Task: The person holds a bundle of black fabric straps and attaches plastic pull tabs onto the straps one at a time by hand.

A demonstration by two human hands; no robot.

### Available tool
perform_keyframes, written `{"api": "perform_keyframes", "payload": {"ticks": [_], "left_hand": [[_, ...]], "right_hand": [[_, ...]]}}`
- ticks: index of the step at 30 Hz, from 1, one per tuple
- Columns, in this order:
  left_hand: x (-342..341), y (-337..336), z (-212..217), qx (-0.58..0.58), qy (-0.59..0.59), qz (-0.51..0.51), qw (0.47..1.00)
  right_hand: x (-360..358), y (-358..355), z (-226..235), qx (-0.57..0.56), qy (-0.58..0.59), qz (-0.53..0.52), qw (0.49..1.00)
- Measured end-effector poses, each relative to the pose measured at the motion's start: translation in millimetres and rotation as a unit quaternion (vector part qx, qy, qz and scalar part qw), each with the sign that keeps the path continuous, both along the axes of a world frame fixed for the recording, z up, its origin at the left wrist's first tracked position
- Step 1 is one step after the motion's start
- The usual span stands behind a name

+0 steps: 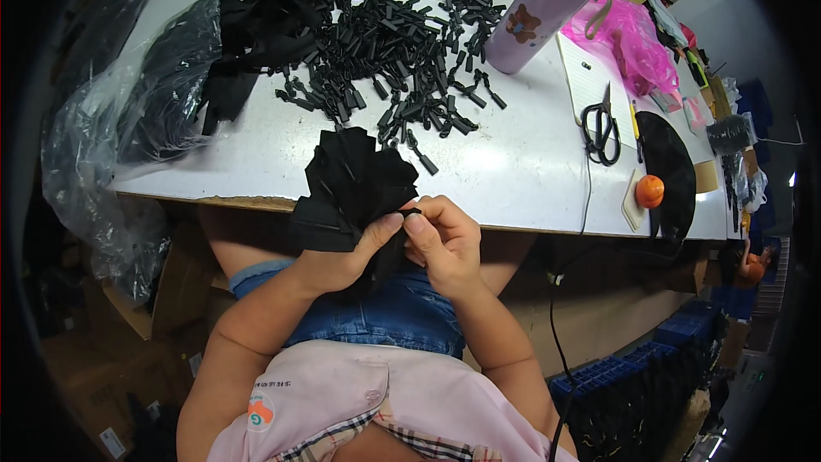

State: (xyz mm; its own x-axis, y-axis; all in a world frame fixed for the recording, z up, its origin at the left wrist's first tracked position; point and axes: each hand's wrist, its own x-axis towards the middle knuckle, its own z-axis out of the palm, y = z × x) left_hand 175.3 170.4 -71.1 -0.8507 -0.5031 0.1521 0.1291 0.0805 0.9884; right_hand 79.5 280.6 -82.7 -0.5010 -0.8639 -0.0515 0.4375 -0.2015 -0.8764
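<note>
One bare left hand (338, 263) has its grip closed around a fanned bundle of black fabric strips (355, 180), held above the lap at the near edge of the white-topped table (256, 150). The bare right hand (449, 244) meets it, its grip pinching a small black piece (412, 212) between thumb and forefinger; whether that piece belongs to the bundle I cannot tell. Just beyond lies a spread heap of small black pull tabs with cords (389, 47), between a clear plastic bag of black material (171, 77) and a lilac bottle with a bear picture (547, 13).
</note>
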Motion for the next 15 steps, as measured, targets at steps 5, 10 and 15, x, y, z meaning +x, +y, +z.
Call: {"api": "perform_keyframes", "payload": {"ticks": [5, 10, 15], "left_hand": [[-1, -6, 1, 0.055, -0.028, 0.0, 0.998], [-1, -2, 0, -0.011, 0.014, 0.028, 0.999], [4, -10, -11, 0.149, -0.013, 0.021, 0.988]], "right_hand": [[3, -6, -3, -0.019, 0.271, -0.128, 0.954], [-9, -6, 4, 0.021, 0.198, -0.017, 0.98], [-8, -6, 11, 0.07, 0.448, 0.046, 0.89]]}}
